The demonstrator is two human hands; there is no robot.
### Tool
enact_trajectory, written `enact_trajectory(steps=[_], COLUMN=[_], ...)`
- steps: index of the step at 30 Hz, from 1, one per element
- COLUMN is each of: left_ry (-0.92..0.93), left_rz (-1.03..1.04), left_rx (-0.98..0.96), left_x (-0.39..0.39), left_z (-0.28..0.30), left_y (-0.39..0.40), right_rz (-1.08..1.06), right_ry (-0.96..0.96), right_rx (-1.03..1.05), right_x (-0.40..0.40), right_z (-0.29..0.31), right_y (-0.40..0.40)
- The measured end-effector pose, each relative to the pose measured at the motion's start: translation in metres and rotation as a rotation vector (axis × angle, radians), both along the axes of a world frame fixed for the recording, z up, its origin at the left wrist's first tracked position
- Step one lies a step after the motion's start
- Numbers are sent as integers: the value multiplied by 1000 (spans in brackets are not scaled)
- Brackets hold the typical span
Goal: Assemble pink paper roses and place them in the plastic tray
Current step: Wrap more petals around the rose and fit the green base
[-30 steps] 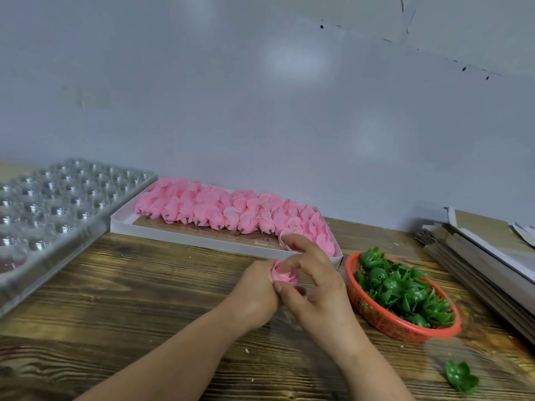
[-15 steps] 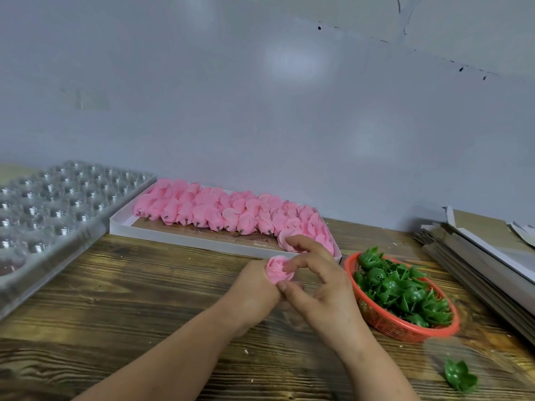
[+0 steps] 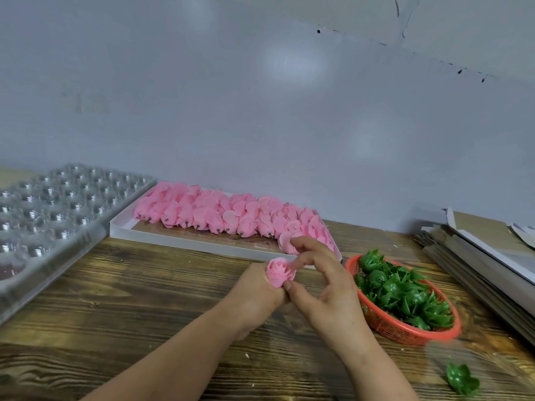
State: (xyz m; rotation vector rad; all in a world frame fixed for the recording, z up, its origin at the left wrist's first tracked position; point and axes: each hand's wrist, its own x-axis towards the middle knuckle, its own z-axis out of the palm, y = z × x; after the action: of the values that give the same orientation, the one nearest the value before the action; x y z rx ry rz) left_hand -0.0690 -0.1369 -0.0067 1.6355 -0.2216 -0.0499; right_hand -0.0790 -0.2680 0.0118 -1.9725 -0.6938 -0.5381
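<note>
- The left hand (image 3: pixel 254 293) was curled around the base of a pink paper rose (image 3: pixel 279 271), holding it upright above the wooden tabletop (image 3: pixel 139 308) with the bloom showing over the fist.
- The right hand (image 3: pixel 324 287) pinched the same rose — its thumb pressed low on the flower's right side, a curled fingertip touching an outer petal, the remaining fingers arched above.
- Behind the hands, a shallow white box (image 3: pixel 179 240) lay on the tabletop, holding rows of loose pink petal pieces (image 3: pixel 225 212) packed closely along its far side.
- The clear plastic tray (image 3: pixel 58 209) sat at the left, its round cups in rows; at its near left corner one cup showed something pinkish, too blurred to identify.
- An orange mesh basket (image 3: pixel 405 334) stood just right of the right hand, filled with green plastic calyx pieces (image 3: pixel 402 290).
- One green calyx (image 3: pixel 461 383) lay alone on the tabletop near the front right corner — apart from the basket.
- A stack of flat cardboard sheets (image 3: pixel 486 256) rested at the far right.
</note>
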Motion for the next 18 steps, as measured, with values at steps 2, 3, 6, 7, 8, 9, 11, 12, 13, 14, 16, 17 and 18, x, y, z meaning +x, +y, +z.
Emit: enact_trajectory(steps=[2, 3, 6, 7, 8, 9, 11, 12, 13, 14, 16, 17, 18], left_ry=[-3, -8, -31, -38, -40, -38, -5, 16, 36, 61, 125, 161, 192], left_rz=[-7, -10, 22, 51, 81, 111, 159, 168, 166, 159, 172, 185, 183], left_rx=[-5, -6, -46, -62, -74, -86, -128, -176, -240, -302, -399, -446, -495], left_x=[0, 0, -2, -2, -3, -3, -1, 0, 1, 2, 2, 3, 3], left_z=[0, 1, 1, 1, 1, 1, 0, -1, -1, 0, 0, -1, -2], left_y=[0, 0, 1, 2, 2, 2, 2, 2, 3, 3, 3, 2, 1], right_rz=[-4, 2, -16, -40, -75, -111, -112, -81, -49, -27, -35, -49, -61], right_ry=[41, 50, 39, 56, 91, 140, 250, 295, 320, 329, 323, 317, 313], right_rx=[-5, 8, 131, 188, 237, 262, 242, 227, 216, 208, 200, 199, 201], right_x=[0, -1, 1, 3, 5, 8, 12, 11, 10, 8, 6, 5, 4], right_z=[0, 0, -2, -3, -5, -8, -13, -15, -17, -18, -23, -25, -27], right_y=[0, 0, 1, 0, 0, 1, 5, 8, 12, 15, 22, 24, 27])
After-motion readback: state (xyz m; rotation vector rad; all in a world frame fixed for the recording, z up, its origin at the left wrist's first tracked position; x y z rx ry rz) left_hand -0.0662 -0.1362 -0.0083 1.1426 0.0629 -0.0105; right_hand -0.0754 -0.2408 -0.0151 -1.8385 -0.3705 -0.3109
